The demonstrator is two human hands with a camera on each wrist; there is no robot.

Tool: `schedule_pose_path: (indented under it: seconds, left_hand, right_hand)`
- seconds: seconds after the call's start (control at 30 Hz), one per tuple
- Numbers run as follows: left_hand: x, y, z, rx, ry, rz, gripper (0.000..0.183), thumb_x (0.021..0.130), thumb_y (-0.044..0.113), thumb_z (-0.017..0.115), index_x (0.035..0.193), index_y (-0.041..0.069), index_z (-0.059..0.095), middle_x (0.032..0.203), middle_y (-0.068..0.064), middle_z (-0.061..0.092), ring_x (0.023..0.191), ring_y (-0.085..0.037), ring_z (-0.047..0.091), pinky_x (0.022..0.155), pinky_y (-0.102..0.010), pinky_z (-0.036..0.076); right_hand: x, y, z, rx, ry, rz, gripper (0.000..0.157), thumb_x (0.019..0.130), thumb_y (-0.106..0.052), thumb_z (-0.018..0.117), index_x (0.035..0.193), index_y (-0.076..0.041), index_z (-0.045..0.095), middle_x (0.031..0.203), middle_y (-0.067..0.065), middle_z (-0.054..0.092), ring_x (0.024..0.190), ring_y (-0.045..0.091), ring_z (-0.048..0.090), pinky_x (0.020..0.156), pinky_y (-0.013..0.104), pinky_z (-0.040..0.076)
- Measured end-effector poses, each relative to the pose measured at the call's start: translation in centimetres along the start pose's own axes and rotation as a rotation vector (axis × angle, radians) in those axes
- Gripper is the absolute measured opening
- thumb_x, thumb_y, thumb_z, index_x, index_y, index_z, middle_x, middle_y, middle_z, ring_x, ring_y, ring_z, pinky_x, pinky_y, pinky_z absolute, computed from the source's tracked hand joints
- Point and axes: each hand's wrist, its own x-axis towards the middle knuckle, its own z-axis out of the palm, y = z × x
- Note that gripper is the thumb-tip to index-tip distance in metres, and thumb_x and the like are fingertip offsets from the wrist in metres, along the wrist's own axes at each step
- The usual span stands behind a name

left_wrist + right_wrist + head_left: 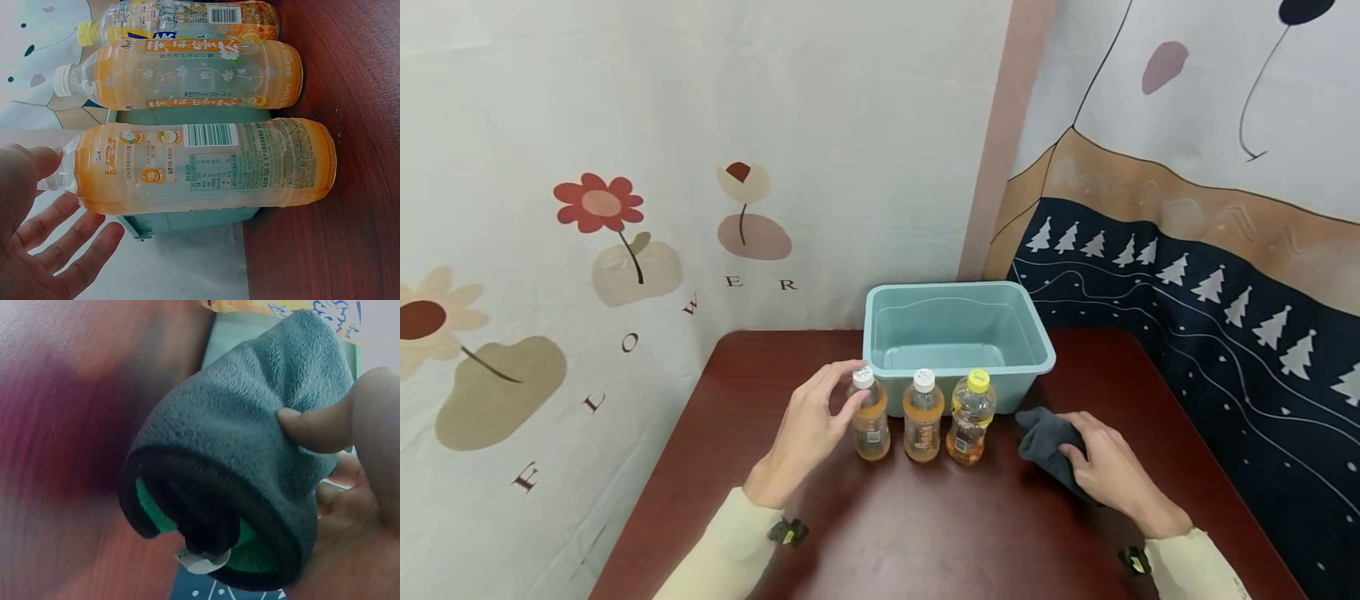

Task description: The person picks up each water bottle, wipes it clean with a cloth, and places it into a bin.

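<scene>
In the head view, three plastic bottles stand upright in a row on the table. My left hand point(808, 425) has thumb and index finger around the cap and neck of the leftmost bottle point(872, 429), which has a white cap and orange-banded label. Its other fingers spread loosely beside the bottle point(206, 165) in the left wrist view. To its right stand a similar white-capped bottle point(922, 425) and a yellow-capped bottle point(972, 421) with amber liquid at the bottom. My right hand point(1108, 467) grips a folded dark grey cloth point(1047, 442); green lining point(156, 509) shows inside its fold.
Directly behind the bottles sits a light blue plastic bin point(958, 367), its visible inside bare. The dark red-brown table point(925, 533) meets a hanging fabric backdrop point(850, 125) with flower and tree prints at its back and right.
</scene>
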Motion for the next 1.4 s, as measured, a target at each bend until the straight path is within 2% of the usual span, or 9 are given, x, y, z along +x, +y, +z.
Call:
schedule_pose_path:
  seconds: [0.17,0.37,0.5,0.67,0.83,1.03,1.17,1.27,1.4]
  left_hand:
    - [0.0,-0.1,-0.2,0.015,0.010,-0.011,0.043,0.106,0.017,0.090,0.146,0.016,0.075,0.132,-0.002,0.080,0.109,-0.021,0.078,0.086,-0.043,0.067]
    - [-0.3,-0.3,-0.9,0.029,0.035,0.010,0.042,0.104,0.013,0.091,0.143,0.013,0.076,0.129,-0.004,0.080,0.109,-0.021,0.077,0.087,-0.045,0.068]
    - [-0.4,-0.6,-1.4,0.036,0.040,0.023,0.043,0.102,0.011,0.092,0.142,0.012,0.076,0.126,-0.004,0.080,0.107,-0.023,0.077,0.082,-0.039,0.064]
    - [-0.6,-0.9,-1.9,0.037,0.036,0.029,0.044,0.101,0.010,0.094,0.141,0.012,0.076,0.125,-0.005,0.080,0.106,-0.024,0.077,0.080,-0.038,0.063]
    - [-0.7,-1.2,-2.2,0.038,0.038,0.040,0.044,0.100,0.009,0.093,0.141,0.012,0.077,0.126,-0.004,0.081,0.108,-0.022,0.078,0.084,-0.043,0.066]
    - [-0.7,-1.5,-2.3,0.032,0.035,0.041,0.044,0.100,0.007,0.093,0.141,0.011,0.078,0.124,-0.005,0.081,0.105,-0.022,0.078,0.077,-0.042,0.065]
    - [-0.8,-1.5,-2.4,0.031,0.027,0.026,0.045,0.100,0.008,0.094,0.142,0.012,0.078,0.125,-0.005,0.081,0.104,-0.020,0.076,0.075,-0.036,0.064]
    - [-0.8,-1.5,-2.5,0.022,0.020,0.020,0.047,0.100,0.007,0.094,0.143,0.012,0.077,0.126,-0.005,0.081,0.104,-0.024,0.077,0.075,-0.033,0.064]
    - [-0.8,-1.6,-2.7,0.023,0.027,0.028,0.047,0.099,0.007,0.094,0.143,0.011,0.077,0.126,-0.007,0.081,0.104,-0.028,0.079,0.075,-0.035,0.067]
  right_hand:
    - [-0.1,-1.0,-0.2,0.014,-0.025,-0.022,0.041,0.102,0.002,0.083,0.141,-0.004,0.074,0.137,0.014,0.078,0.121,0.034,0.078,0.100,0.055,0.066]
    - [-0.5,-2.3,-0.2,0.078,-0.116,-0.074,0.043,0.099,0.000,0.083,0.139,-0.016,0.076,0.132,-0.005,0.078,0.113,0.008,0.072,0.096,0.031,0.063]
    - [-0.5,-4.0,0.1,0.153,-0.198,-0.142,0.047,0.098,-0.002,0.083,0.138,-0.024,0.076,0.127,-0.013,0.075,0.106,0.000,0.065,0.091,0.027,0.058]
    - [-0.1,-7.2,1.8,0.239,-0.257,-0.214,0.046,0.100,-0.009,0.086,0.138,-0.032,0.075,0.123,-0.017,0.073,0.102,0.001,0.064,0.087,0.027,0.054]
    - [0.8,-10.6,4.2,0.330,-0.200,-0.236,0.045,0.101,-0.012,0.088,0.139,-0.032,0.075,0.124,-0.017,0.073,0.099,0.002,0.063,0.085,0.026,0.054]
    - [2.4,-14.5,6.9,0.399,-0.093,-0.262,0.042,0.102,-0.012,0.089,0.140,-0.023,0.076,0.127,-0.011,0.075,0.105,0.005,0.069,0.090,0.031,0.061]
    - [3.1,-16.8,8.6,0.403,-0.039,-0.229,0.042,0.104,-0.013,0.089,0.143,-0.018,0.076,0.129,-0.006,0.074,0.109,0.008,0.071,0.092,0.033,0.064]
    - [3.6,-18.1,9.8,0.370,0.012,-0.212,0.045,0.103,-0.012,0.090,0.146,-0.012,0.075,0.130,0.000,0.075,0.109,0.013,0.073,0.092,0.035,0.066]
    - [4.4,-19.8,10.8,0.298,0.115,-0.225,0.049,0.102,-0.009,0.092,0.147,-0.002,0.073,0.127,0.008,0.074,0.108,0.020,0.076,0.094,0.039,0.069]
